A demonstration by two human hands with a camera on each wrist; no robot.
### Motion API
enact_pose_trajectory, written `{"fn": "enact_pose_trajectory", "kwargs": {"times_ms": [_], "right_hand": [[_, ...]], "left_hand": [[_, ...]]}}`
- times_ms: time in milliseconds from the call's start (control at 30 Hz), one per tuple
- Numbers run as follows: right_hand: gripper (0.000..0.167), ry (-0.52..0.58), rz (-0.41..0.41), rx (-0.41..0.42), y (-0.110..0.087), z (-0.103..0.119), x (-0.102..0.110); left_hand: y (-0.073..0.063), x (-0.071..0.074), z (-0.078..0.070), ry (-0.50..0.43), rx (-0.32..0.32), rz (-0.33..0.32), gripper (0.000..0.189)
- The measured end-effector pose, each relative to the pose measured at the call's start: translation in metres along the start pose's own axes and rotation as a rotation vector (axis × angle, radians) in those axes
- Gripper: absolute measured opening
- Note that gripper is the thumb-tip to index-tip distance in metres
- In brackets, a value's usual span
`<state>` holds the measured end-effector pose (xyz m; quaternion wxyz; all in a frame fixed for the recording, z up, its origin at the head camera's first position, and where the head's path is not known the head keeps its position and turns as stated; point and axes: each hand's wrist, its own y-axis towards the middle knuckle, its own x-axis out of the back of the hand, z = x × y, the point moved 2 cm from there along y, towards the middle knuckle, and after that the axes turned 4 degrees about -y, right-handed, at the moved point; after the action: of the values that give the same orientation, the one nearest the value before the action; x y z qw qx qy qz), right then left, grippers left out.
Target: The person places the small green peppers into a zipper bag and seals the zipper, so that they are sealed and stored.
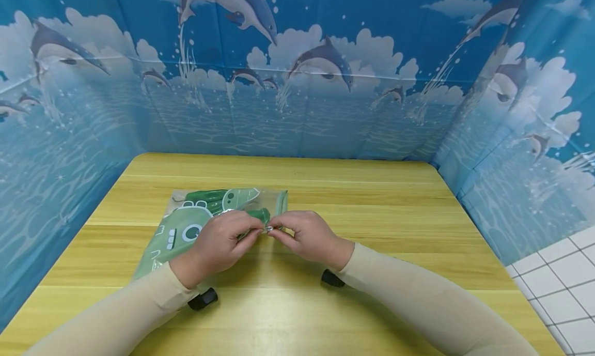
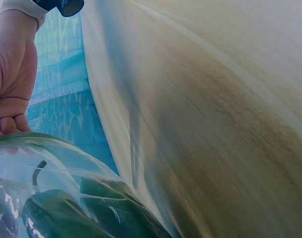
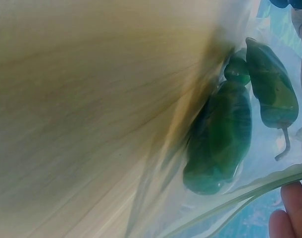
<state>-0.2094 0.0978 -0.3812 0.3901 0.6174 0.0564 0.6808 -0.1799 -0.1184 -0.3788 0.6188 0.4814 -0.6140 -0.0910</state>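
A clear zip bag (image 1: 178,232) with a green cartoon print lies on the table, its opening toward the right. Several green peppers (image 3: 220,136) are inside it, one with a curved stem. At the bag's near right corner, my left hand (image 1: 225,240) pinches the rim between thumb and forefinger. Right beside it, fingertips almost meeting, my right hand (image 1: 304,237) pinches the same rim. A small pale, shiny bit shows between the fingertips. The green zip strip (image 3: 240,198) runs along the bag's mouth in the right wrist view.
The yellow wood-grain table (image 1: 372,206) extends around the bag. Blue dolphin-print curtains (image 1: 297,113) stand along its back and sides. Black wrist devices (image 1: 203,299) show under both sleeves. White floor tiles (image 1: 558,283) appear at the right.
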Motion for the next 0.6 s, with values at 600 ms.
{"fn": "enact_pose_trajectory", "kwargs": {"times_ms": [600], "right_hand": [[0.007, 0.042, 0.015, -0.023, -0.0003, -0.0015, -0.0002]], "left_hand": [[0.0001, 0.001, 0.0004, -0.021, -0.025, -0.014, 0.01]]}}
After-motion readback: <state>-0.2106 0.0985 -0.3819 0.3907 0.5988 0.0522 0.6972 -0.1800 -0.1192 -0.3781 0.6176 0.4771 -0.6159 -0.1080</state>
